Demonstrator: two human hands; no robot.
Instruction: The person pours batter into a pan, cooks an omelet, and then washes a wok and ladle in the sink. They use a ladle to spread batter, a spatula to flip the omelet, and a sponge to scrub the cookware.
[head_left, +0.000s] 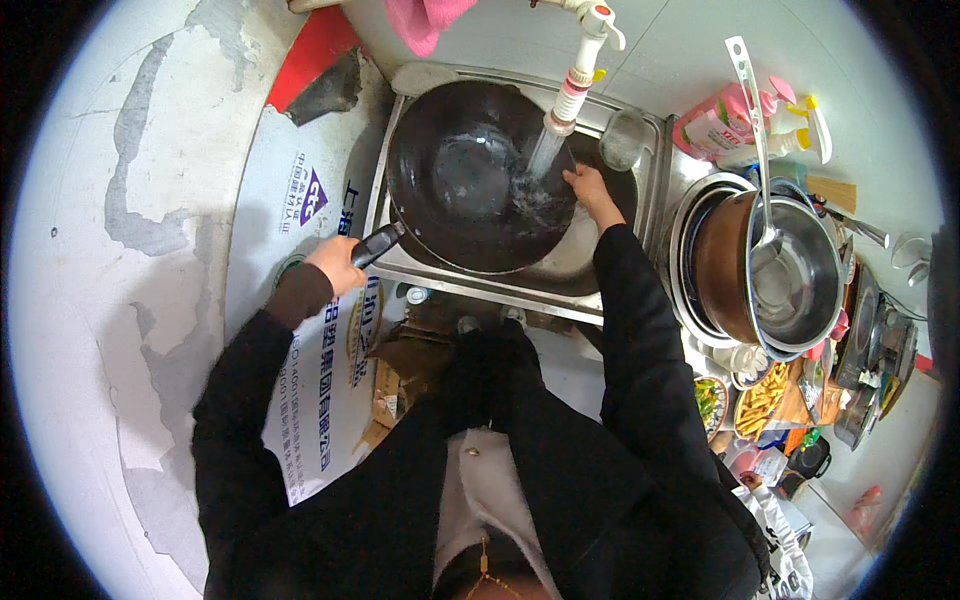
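A large dark wok (465, 180) sits over a stainless steel sink (585, 262), with water pooled inside it. From the white faucet (573, 86) above, a stream of water (546, 154) falls into the wok's right side. My left hand (337, 266) is closed around the wok's black handle (377, 245), out past the sink's left edge. At the opposite side, my right hand (589, 187) grips the wok's rim, fingers near the falling water.
Right of the sink stand stacked pots and bowls (720, 262) with a long slotted ladle (754, 135). Behind them are a pink detergent bottle (716, 124) and a spray bottle (817, 131). A plate of cut yellow food (759, 401) lies nearer. Another person's sleeve (776, 525) shows at lower right.
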